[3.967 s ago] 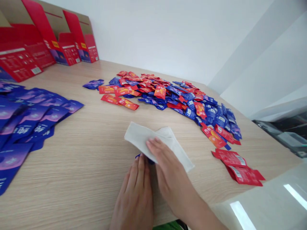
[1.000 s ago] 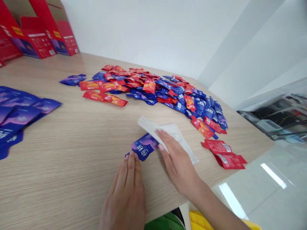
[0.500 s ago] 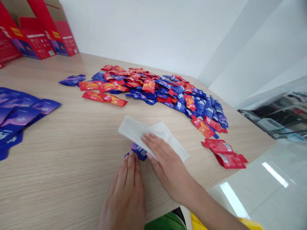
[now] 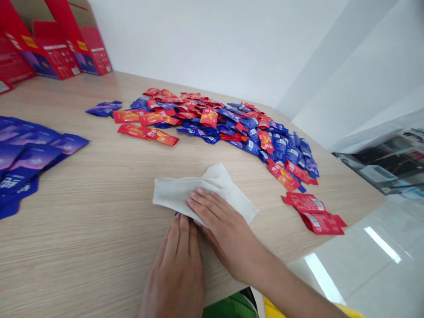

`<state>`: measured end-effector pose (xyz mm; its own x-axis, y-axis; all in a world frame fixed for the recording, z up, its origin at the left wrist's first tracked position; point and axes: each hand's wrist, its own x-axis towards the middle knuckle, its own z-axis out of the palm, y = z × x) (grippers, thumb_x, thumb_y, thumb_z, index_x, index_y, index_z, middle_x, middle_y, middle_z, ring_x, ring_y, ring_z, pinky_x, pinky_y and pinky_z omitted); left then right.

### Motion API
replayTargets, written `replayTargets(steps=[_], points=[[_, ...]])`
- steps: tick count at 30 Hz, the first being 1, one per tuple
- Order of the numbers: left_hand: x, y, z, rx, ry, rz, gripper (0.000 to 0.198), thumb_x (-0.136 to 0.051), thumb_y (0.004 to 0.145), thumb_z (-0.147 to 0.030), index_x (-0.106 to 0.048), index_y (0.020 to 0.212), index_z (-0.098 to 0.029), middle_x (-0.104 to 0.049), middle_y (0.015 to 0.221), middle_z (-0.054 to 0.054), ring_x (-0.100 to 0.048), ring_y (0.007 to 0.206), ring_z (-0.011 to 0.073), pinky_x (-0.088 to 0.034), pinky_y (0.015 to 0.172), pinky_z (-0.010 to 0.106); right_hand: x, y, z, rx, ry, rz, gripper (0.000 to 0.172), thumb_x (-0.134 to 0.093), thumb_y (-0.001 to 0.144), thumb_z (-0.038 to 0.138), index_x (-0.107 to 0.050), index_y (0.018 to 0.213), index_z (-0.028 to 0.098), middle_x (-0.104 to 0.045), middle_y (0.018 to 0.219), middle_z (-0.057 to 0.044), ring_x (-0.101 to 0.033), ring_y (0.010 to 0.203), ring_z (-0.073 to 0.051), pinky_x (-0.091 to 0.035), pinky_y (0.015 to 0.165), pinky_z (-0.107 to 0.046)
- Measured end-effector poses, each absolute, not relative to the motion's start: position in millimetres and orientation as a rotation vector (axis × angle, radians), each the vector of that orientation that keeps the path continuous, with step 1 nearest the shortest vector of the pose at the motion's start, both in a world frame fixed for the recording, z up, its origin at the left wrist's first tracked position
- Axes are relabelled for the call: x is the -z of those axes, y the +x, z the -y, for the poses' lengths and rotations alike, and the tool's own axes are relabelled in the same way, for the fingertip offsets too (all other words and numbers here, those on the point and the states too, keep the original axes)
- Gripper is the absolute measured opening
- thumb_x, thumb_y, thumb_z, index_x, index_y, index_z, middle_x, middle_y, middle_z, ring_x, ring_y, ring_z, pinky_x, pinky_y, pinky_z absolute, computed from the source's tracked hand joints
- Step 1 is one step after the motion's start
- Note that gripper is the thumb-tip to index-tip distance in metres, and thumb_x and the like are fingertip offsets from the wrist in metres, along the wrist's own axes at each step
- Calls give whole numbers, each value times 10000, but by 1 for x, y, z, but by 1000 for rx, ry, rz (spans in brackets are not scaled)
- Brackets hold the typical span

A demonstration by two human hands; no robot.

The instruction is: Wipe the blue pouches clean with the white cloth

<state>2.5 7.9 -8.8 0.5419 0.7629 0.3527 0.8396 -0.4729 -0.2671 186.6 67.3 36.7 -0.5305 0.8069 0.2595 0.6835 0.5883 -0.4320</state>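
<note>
My right hand (image 4: 228, 234) presses a folded white cloth (image 4: 174, 192) against the table, its thumb side hidden under the palm. Beneath the cloth's front edge lies a blue sachet (image 4: 176, 214), of which just a sliver shows. My left hand (image 4: 179, 263) lies flat with straight fingers, its fingertips on that sachet and touching the cloth's edge.
Red and blue sachets (image 4: 212, 119) lie heaped along the back. Two red sachets (image 4: 318, 214) are near the right edge. Blue pouches (image 4: 33, 154) overlap at left. Opened red boxes (image 4: 56, 57) stand at back left. Beyond the table's right side is a dark bin-like container (image 4: 380, 168).
The cloth has come down over the blue sachet, covering its printed face. My right hand has shifted slightly left and down with it; the left hand stays on the sachet's edge.
</note>
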Motion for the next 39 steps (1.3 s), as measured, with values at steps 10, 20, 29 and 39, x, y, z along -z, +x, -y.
replayTargets(steps=[10, 20, 29, 39], points=[[3, 14, -4, 340, -2372, 1472, 620, -385, 935, -138, -538, 1498, 70, -610, 1560, 286, -625, 1444, 365, -602, 1162, 440, -42, 212, -74, -277, -1390, 2205, 482, -422, 1161, 290, -546, 1624, 236, -564, 1664, -86, -492, 1581, -248, -387, 1333, -568], [-8, 11, -4, 305, -2378, 1426, 594, -359, 977, -144, -536, 1491, 96, -611, 1545, 308, -651, 1411, 373, -624, 1127, 428, -27, 235, -88, -174, -1557, 2131, 487, -442, 1149, 343, -611, 1563, 148, -618, 1595, -183, -565, 1522, -326, -429, 1290, -631], [-12, 17, -5, 357, -2362, 1468, 566, -352, 962, -115, -629, 1418, 72, -664, 1488, 283, -703, 1350, 342, -642, 1095, 412, -31, 215, -76, -295, -1365, 2367, 483, -437, 1147, 253, -555, 1614, 209, -544, 1679, -85, -463, 1599, -245, -400, 1331, -537], [-13, 23, -6, 402, -2300, 1507, 544, -351, 927, -95, -728, 1294, 43, -746, 1374, 261, -752, 1270, 341, -663, 1051, 423, -39, 202, -65, -371, -1148, 2462, 521, -456, 1142, 213, -497, 1657, 278, -544, 1685, -42, -444, 1609, -202, -398, 1335, -496]])
